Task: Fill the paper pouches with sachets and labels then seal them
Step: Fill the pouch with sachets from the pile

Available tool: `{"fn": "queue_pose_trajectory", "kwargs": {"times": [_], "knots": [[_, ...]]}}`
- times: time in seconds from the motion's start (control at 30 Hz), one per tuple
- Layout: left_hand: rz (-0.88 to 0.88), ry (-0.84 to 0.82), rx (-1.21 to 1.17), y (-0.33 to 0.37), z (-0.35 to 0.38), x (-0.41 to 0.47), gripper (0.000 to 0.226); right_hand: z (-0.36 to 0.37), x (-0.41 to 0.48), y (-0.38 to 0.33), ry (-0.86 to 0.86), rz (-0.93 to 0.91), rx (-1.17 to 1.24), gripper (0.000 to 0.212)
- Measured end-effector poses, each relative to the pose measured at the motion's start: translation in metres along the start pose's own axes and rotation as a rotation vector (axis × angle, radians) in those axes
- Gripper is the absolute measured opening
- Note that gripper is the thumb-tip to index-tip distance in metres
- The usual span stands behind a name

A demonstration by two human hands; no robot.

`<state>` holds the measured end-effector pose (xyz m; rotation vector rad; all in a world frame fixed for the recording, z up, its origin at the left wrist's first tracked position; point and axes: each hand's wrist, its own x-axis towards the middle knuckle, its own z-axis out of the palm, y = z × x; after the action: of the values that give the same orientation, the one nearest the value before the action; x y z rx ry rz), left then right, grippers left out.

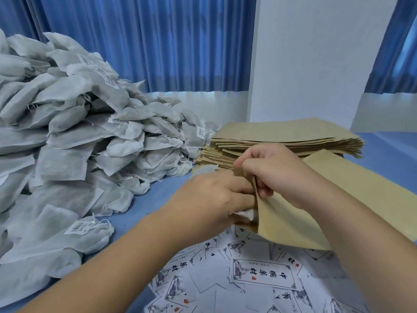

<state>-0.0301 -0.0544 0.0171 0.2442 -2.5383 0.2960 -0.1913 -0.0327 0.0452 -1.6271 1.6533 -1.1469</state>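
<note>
Because the mouth of a flat paper pouch (291, 222) shuts on its own, the right hand (270, 175) pinches its upper lip between thumb and curled fingers and lifts it. This makes the opening gape toward nine o'clock, facing the other hand. The pouch slants down toward five o'clock, its far end resting over the scattered labels (261, 272).

The left hand (212, 199) comes in from seven o'clock, knuckles up and wrist low. Its fingers are curled round a white sachet (244, 214), and only a crumpled corner shows at the pouch mouth, so the sachet seems partly inside. How deep it sits cannot be told.

The supplies ring the work, which I judge is for short reaches. The heap of sachets (67, 136) fills nine to ten o'clock on the blue table (144, 206). The stack of empty pouches (282, 136) lies at twelve to one o'clock, just behind the hands, and the labels are spread at six o'clock beneath the forearms.

No label appears to be in the held pouch, and its mouth is unsealed.
</note>
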Motion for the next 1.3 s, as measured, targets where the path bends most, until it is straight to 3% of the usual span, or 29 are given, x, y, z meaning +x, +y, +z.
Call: {"fn": "queue_pose_trajectory", "kwargs": {"times": [0.1, 0.23, 0.37, 0.43, 0.53, 0.63, 0.77, 0.83, 0.9, 0.97, 1.07, 1.2, 1.3], "knots": [[-0.015, -0.019, -0.101, 0.005, 0.001, 0.004, 0.012, -0.003, 0.003, -0.001, 0.056, -0.002, 0.026, 0.033], [-0.315, -0.007, -0.365, 0.001, -0.002, 0.005, 0.033, -0.008, 0.003, -0.002, 0.065, 0.008, 0.105, 0.017], [-0.34, -0.032, 0.199, 0.0, -0.008, 0.013, 0.026, -0.002, -0.001, -0.009, 0.016, 0.004, 0.044, 0.019], [-0.433, -0.1, 0.213, 0.005, -0.009, 0.019, 0.028, 0.0, -0.003, -0.014, 0.015, -0.011, 0.017, 0.03], [-0.412, -0.167, 0.057, 0.007, -0.007, 0.026, 0.017, -0.002, -0.005, -0.018, 0.044, -0.025, -0.016, 0.036], [-0.372, -0.273, -0.182, 0.002, -0.006, 0.03, 0.018, -0.004, -0.006, -0.019, 0.099, -0.033, -0.11, 0.022], [-0.586, -0.451, -0.524, -0.005, -0.002, 0.026, 0.015, -0.006, -0.005, -0.017, 0.137, -0.011, -0.124, 0.019], [-0.652, -0.345, -0.78, -0.006, 0.0, 0.021, 0.023, -0.007, -0.004, -0.016, 0.158, -0.006, -0.133, 0.018], [-0.678, -0.177, -0.89, -0.014, 0.001, 0.017, 0.035, -0.008, -0.002, -0.012, 0.185, -0.012, -0.173, 0.015], [-0.674, -0.049, -0.752, -0.028, 0.001, 0.013, 0.037, -0.007, -0.001, -0.008, 0.195, -0.014, -0.215, 0.015], [-0.666, 0.05, -0.077, -0.067, -0.002, 0.007, 0.024, -0.007, 0.0, -0.004, 0.194, -0.014, -0.245, 0.016], [-0.539, -0.29, 0.746, -0.118, -0.009, -0.005, 0.035, -0.007, 0.001, -0.001, 0.19, -0.021, -0.239, 0.017], [-0.488, -0.389, 0.924, -0.14, -0.009, -0.006, 0.046, -0.006, 0.001, 0.0, 0.175, -0.027, -0.248, 0.016]]}}
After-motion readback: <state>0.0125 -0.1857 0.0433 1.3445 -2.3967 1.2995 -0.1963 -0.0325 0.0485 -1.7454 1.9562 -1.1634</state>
